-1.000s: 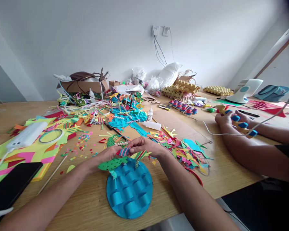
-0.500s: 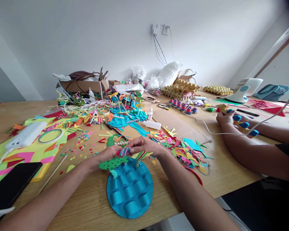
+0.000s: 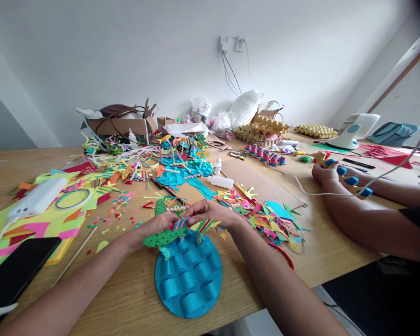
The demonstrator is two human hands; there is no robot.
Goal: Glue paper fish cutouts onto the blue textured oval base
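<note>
Both my left hand [image 3: 157, 227] and my right hand [image 3: 210, 212] pinch a small striped paper fish [image 3: 179, 224] in pink, blue and purple, held over the far edge of a round blue base [image 3: 189, 280]. Rows of raised paper loops cover that base. A green spotted paper fish [image 3: 164, 238] stands on a twisted stem at its left, just below my left hand. To the right, a yellow fish with red and green stripes [image 3: 206, 226] stands on another twisted stem under my right hand. My fingers hide part of the held fish.
Paper scraps [image 3: 266, 219] lie to the right, and a black phone [image 3: 21, 270] and white power strip [image 3: 38, 198] to the left. Glue bottles [image 3: 221, 181] lie and stand ahead. At right, another person's hands [image 3: 325, 176] hold a painted egg-carton strip [image 3: 352, 180].
The striped fish has turned slightly between my fingers and sits a little lower. The other person's hands have shifted slightly.
</note>
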